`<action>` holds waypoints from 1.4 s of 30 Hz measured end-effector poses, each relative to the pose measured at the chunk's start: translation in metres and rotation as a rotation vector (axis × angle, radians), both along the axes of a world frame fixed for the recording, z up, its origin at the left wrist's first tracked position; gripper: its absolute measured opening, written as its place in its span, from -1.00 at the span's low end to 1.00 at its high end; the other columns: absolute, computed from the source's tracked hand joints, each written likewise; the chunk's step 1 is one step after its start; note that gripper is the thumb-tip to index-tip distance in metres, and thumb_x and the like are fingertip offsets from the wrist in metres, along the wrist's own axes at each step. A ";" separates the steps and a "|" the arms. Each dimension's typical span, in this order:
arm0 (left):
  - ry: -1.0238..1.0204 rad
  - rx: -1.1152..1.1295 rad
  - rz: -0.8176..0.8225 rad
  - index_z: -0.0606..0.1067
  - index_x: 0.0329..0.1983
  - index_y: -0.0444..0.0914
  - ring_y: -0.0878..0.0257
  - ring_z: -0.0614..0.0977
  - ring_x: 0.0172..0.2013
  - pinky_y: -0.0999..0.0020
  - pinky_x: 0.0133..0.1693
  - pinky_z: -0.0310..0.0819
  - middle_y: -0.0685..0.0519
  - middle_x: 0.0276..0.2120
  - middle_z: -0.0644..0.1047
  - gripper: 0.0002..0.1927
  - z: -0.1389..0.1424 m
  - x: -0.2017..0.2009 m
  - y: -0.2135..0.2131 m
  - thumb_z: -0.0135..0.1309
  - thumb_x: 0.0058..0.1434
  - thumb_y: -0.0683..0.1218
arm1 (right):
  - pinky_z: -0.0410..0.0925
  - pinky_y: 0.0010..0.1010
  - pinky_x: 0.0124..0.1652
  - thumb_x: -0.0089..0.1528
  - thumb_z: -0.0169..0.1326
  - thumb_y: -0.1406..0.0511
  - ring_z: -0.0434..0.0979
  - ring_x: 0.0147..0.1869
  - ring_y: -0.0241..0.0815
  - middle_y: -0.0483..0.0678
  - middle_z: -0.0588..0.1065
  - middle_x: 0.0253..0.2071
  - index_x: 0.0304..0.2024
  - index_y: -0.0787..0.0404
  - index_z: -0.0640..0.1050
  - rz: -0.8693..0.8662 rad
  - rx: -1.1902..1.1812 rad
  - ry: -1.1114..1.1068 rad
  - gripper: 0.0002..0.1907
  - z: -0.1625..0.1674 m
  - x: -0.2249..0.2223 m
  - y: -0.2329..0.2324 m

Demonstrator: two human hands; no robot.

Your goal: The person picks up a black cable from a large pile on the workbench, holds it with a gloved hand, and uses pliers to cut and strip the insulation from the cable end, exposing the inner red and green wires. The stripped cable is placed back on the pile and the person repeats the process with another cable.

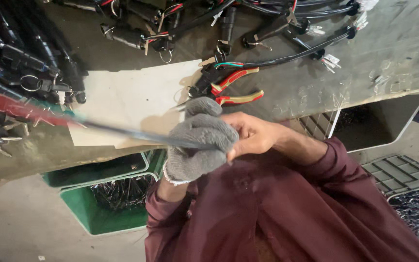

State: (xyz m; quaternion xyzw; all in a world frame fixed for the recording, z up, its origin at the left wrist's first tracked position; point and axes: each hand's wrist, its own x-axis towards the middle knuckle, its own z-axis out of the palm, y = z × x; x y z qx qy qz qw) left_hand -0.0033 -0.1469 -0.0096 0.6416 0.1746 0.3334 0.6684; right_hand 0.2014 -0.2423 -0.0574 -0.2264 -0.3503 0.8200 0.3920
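My left hand, in a grey knit glove, is closed around a thin dark cable. The cable stretches away to the left, blurred, and ends in a red part. Bare, my right hand presses against the glove from the right and pinches the cable's near end. Both hands hover over the front edge of the worn workbench. Just beyond the glove, pliers with red and yellow handles lie on the bench, touched by neither hand.
A pale sheet of card lies on the bench under the cable. Heaps of black wired switch parts with key rings fill the left and far side. Green bins and grey crates of dark parts stand below.
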 end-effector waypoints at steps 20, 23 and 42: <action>0.017 -0.180 0.366 0.41 0.12 -0.33 0.28 0.50 -0.19 0.46 -0.14 0.44 -0.07 -0.02 0.48 -0.76 0.014 0.002 0.000 0.02 0.54 -0.07 | 0.21 -0.03 0.07 0.31 0.22 -0.12 0.44 0.04 -0.01 0.00 0.45 -0.06 0.06 0.22 0.54 -0.270 0.967 -1.781 -0.41 0.034 0.036 0.060; -0.127 -0.079 0.240 0.29 0.10 -0.26 0.31 0.52 -0.21 0.44 -0.14 0.51 -0.09 0.00 0.50 -0.75 0.025 -0.001 0.006 -0.01 0.54 -0.02 | 0.31 -0.25 0.10 0.48 0.16 0.05 0.45 0.08 -0.10 0.00 0.43 0.00 0.10 0.28 0.45 -0.549 0.586 -1.207 -0.56 0.035 0.056 0.063; 0.025 -0.689 0.146 0.05 0.52 -0.31 0.34 0.56 -0.17 0.49 -0.08 0.47 0.01 -0.04 0.52 -0.26 0.062 -0.002 -0.010 0.12 0.43 0.00 | 0.38 -0.23 -0.25 0.17 0.41 0.13 0.56 -0.14 -0.06 -0.10 0.46 -0.30 -0.30 0.13 0.44 -0.378 1.022 -1.546 -0.61 0.068 0.018 0.078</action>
